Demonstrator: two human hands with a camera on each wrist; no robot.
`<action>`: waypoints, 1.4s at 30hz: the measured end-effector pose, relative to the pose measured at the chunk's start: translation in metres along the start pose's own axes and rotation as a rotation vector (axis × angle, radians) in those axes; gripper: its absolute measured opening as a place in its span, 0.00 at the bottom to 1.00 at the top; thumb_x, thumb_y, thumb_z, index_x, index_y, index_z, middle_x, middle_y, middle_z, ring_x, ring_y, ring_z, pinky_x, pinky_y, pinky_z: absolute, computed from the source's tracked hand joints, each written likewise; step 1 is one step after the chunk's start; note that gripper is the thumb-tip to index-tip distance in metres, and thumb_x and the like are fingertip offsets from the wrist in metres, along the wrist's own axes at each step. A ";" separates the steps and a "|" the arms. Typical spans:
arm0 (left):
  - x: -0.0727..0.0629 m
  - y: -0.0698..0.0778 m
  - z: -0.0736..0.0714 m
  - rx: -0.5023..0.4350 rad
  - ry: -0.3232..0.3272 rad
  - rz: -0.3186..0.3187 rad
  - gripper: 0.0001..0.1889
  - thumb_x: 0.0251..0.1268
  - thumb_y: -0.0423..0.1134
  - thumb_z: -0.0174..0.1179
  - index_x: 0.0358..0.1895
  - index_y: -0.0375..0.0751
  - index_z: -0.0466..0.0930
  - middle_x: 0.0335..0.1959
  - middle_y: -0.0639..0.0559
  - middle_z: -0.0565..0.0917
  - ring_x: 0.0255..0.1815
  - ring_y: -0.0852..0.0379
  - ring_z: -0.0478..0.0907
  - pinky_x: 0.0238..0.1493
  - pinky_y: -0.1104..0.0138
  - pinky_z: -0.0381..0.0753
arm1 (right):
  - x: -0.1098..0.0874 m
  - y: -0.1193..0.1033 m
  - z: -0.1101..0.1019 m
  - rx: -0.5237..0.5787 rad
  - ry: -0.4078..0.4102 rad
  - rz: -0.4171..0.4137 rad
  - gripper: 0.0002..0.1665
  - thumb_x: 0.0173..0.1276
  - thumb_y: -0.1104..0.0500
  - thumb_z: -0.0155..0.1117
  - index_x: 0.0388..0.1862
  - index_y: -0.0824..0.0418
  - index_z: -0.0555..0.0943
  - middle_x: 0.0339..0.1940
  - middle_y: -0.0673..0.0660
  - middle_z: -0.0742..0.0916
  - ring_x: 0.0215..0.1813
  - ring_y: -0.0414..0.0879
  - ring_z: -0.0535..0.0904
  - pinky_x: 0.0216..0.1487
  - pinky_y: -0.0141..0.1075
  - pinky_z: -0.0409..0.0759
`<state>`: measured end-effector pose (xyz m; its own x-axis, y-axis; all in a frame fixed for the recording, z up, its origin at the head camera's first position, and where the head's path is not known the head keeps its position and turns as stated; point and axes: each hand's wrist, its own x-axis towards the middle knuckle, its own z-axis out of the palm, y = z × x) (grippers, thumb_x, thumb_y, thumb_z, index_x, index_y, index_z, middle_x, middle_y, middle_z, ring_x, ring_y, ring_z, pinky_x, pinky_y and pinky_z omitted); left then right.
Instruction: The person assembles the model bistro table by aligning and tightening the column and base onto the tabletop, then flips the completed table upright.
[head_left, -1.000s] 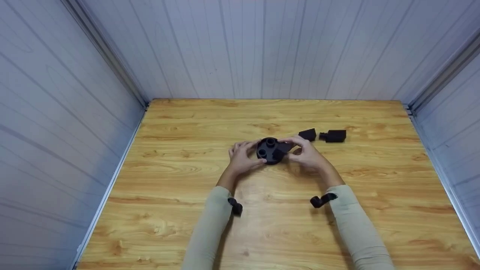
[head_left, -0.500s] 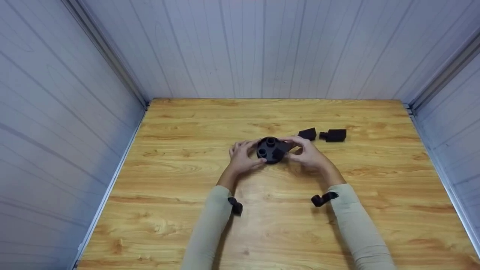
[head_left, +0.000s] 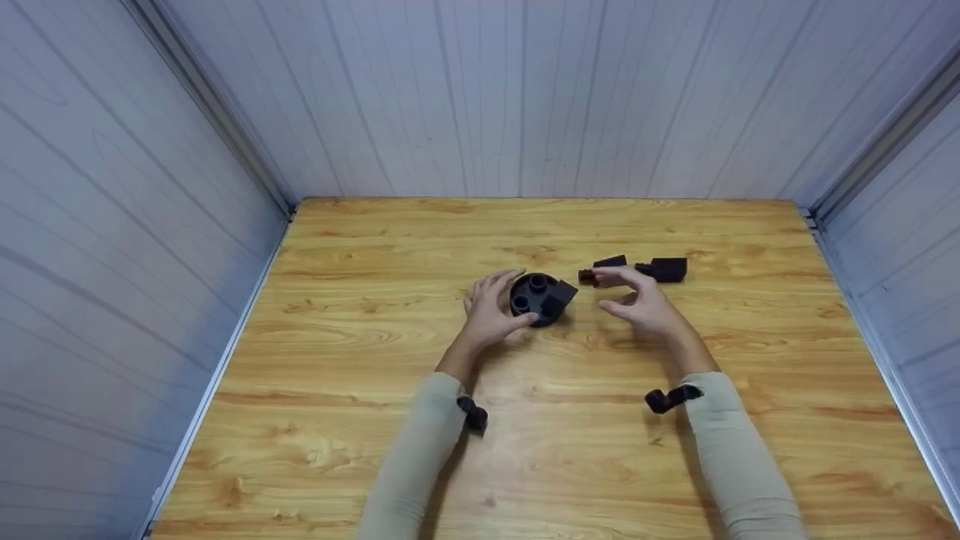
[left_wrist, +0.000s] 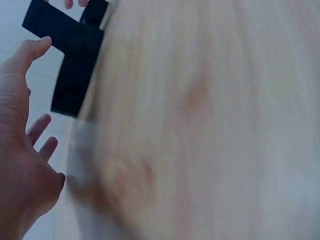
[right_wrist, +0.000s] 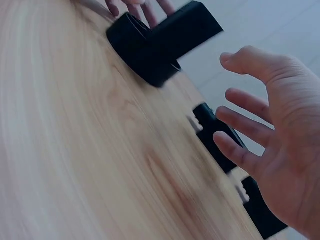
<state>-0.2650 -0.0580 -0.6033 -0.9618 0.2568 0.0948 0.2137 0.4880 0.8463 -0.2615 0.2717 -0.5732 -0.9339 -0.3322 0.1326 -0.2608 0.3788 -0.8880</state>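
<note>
A round black base (head_left: 534, 294) with raised round sockets sits on the wooden table. From its right side sticks up a black rectangular block (head_left: 560, 297); the right wrist view shows this block (right_wrist: 186, 29) rising above the base's rim. My left hand (head_left: 491, 311) holds the base from the left, thumb at the near rim and fingers round the far side. To the right, my right hand (head_left: 645, 300) is apart from the base, thumb and fingers spread with nothing between them. Behind its fingers lies a loose black block with a narrower end (head_left: 587, 277), partly covered.
Another black block (head_left: 670, 270) with a narrow end lies on the table (head_left: 375, 337) farther right. White panel walls (head_left: 480, 97) stand behind and along both sides. Each sleeve carries a small black wrist camera (head_left: 474, 416).
My right hand has let go of the block in the base and moved right, its fingers spread. The block stays in the base. My left hand stays at the base's left side.
</note>
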 end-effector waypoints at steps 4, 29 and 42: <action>0.002 0.013 0.003 0.002 -0.008 0.013 0.46 0.63 0.53 0.82 0.85 0.56 0.74 0.85 0.45 0.73 0.87 0.37 0.64 0.84 0.30 0.52 | -0.007 0.004 -0.013 -0.002 0.040 0.025 0.33 0.78 0.68 0.74 0.81 0.61 0.80 0.75 0.68 0.85 0.73 0.58 0.82 0.58 0.28 0.86; 0.002 0.042 0.037 -0.026 0.122 0.138 0.36 0.61 0.44 0.86 0.73 0.50 0.85 0.70 0.48 0.89 0.74 0.43 0.80 0.75 0.43 0.67 | -0.019 0.042 -0.062 -0.097 0.394 0.144 0.39 0.79 0.62 0.76 0.84 0.66 0.75 0.93 0.71 0.65 0.94 0.71 0.56 0.88 0.69 0.66; 0.006 0.040 0.041 -0.012 0.138 0.148 0.26 0.63 0.42 0.82 0.65 0.51 0.90 0.63 0.51 0.93 0.68 0.46 0.87 0.65 0.53 0.67 | -0.014 0.054 -0.070 -0.169 0.314 0.232 0.29 0.84 0.66 0.68 0.80 0.69 0.78 0.92 0.73 0.66 0.94 0.73 0.56 0.91 0.67 0.62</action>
<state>-0.2550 -0.0027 -0.5909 -0.9347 0.2076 0.2885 0.3528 0.4431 0.8241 -0.2800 0.3569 -0.5919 -0.9949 0.0478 0.0883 -0.0468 0.5572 -0.8290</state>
